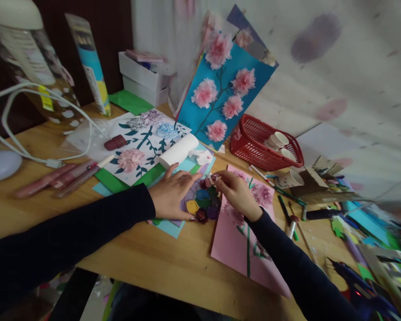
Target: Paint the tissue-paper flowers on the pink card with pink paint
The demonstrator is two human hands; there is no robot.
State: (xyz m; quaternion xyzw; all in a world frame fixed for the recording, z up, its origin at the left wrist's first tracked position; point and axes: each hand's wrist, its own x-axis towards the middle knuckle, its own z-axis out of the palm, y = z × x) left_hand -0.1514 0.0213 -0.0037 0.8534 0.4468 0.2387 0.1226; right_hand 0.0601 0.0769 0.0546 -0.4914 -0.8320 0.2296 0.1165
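Observation:
In the head view my left hand [173, 194] spans the left side of a round paint palette [203, 203]. Its thumb is at the near edge and its fingers at the far edge, gripping it. The wells hold yellow, green, blue and dark red paint. My right hand [235, 191] is closed in a pinch over the far right wells, on a small whitish-pink piece that looks like crumpled tissue [211, 179]. Below my right forearm lies a pink sheet [230, 247] with pink tissue flowers and painted green stems. A white paper roll [179, 150] and a crumpled white tissue [201, 156] lie behind the palette.
A blue flower picture [200, 118] leans at the back, beside a red basket [254, 149] holding paper cups. At left are a white flower picture [120, 171], a cable [6, 111] and a jug [30, 58]. Brushes, pens and a glue gun [357, 285] lie right.

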